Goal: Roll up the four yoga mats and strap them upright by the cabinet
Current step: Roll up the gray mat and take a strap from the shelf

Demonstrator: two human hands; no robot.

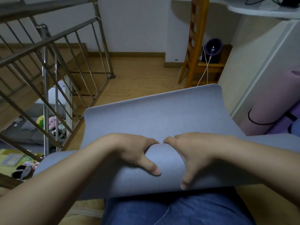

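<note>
Blue-grey mat (155, 114) | rolling; roll axis crosswise | left hand (138, 151), right hand (191, 153) gripping roll, side by side, unrolled length lying ahead

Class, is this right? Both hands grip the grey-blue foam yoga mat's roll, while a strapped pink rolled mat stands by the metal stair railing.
No. The head view shows the strapped pink rolled mat standing by the white cabinet instead. The left hand and right hand do grip the grey-blue foam yoga mat.
</note>
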